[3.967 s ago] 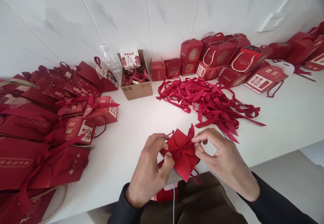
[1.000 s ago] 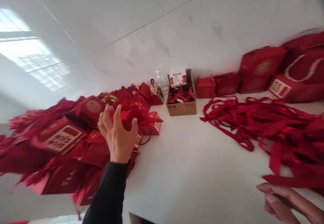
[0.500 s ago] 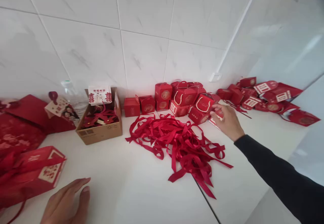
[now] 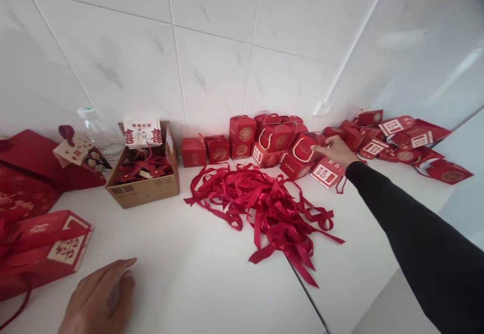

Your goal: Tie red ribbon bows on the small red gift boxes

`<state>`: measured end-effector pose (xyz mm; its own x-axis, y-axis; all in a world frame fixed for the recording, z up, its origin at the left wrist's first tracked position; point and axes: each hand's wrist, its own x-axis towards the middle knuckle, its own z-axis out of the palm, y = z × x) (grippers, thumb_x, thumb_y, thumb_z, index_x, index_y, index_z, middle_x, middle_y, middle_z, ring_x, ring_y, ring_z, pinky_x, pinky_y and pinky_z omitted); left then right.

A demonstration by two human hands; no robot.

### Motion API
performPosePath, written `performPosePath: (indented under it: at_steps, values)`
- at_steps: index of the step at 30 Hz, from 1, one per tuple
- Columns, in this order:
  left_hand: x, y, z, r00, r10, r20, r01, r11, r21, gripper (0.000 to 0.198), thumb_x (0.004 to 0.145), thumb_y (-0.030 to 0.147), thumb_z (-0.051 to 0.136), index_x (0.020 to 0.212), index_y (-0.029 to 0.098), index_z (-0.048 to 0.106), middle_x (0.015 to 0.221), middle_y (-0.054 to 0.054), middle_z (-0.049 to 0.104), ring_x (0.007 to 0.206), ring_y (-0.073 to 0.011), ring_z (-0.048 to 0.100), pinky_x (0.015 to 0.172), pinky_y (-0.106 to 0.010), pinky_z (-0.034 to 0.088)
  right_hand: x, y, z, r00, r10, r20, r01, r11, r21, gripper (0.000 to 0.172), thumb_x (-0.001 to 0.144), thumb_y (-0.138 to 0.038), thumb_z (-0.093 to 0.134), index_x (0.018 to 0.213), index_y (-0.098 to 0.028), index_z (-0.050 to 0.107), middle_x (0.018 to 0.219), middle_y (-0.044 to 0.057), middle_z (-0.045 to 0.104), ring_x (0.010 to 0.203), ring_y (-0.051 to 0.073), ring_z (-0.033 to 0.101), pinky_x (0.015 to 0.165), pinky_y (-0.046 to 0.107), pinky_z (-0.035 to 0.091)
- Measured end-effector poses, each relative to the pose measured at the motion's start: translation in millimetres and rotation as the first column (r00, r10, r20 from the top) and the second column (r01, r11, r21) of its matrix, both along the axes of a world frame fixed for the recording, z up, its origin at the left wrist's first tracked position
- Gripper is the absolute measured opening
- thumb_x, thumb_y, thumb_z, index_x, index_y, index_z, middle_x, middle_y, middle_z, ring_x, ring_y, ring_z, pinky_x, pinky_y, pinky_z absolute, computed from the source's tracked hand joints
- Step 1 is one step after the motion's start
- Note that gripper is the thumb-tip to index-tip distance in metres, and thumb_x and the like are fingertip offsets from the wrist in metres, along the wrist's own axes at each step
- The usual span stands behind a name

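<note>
My right hand [image 4: 336, 151] reaches to the back right of the table, its fingers pinched at the upper right edge of a small red gift box [image 4: 303, 145] with a cream rope handle. Just below that hand sits a red box with a white double-happiness label [image 4: 327, 173] and a thin red loop. My left hand [image 4: 99, 293] is open and holds nothing, at the front left over the white table, thumb apart from the fingers. A loose heap of red ribbons [image 4: 260, 198] lies in the middle, in front of the boxes.
A cardboard box [image 4: 147, 193] holds red pieces and a printed card. Behind it stands a clear plastic bottle [image 4: 96, 132]. Larger red boxes [image 4: 41, 238] crowd the left edge. Several red packages [image 4: 406, 155] are piled at the far right. A tiled wall [image 4: 212, 72] backs the table.
My right hand has moved slightly up and back to the rope-handled box, uncovering the labelled box below it. My left hand stays nearly in place. The view has shifted a little.
</note>
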<state>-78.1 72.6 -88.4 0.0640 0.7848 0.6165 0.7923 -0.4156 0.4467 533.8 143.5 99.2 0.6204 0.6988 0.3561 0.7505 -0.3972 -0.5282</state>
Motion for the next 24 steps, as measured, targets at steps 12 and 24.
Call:
performPosePath:
  at_steps: [12,24]
  values:
    - [15.4,-7.2,25.7,0.958,-0.031,-0.283,0.085,0.979,0.182,0.018,0.1,0.021,0.049,0.11,0.019,0.065,0.099,-0.011,0.073,0.089,-0.0296,0.071,0.085,-0.044,0.056,-149.5,-90.9,-5.9,0.956,0.294,-0.015,-0.278,0.92,0.277,0.047,0.084,-0.043,0.084,0.116,-0.023,0.057,0.123,0.009,0.064,0.104,0.025,0.066,0.093,0.043,0.056]
    - [26.4,-26.0,35.8,0.998,-0.019,-0.064,0.027,0.992,0.126,0.027,0.104,0.032,0.053,0.125,0.018,0.062,0.108,-0.012,0.072,0.099,-0.0287,0.07,0.09,-0.043,0.056,-323.2,-137.2,-97.6,0.724,0.682,0.101,-0.689,0.709,0.15,0.031,0.098,-0.051,0.065,0.115,-0.026,0.055,0.133,0.013,0.061,0.132,0.028,0.059,0.097,0.038,0.059]
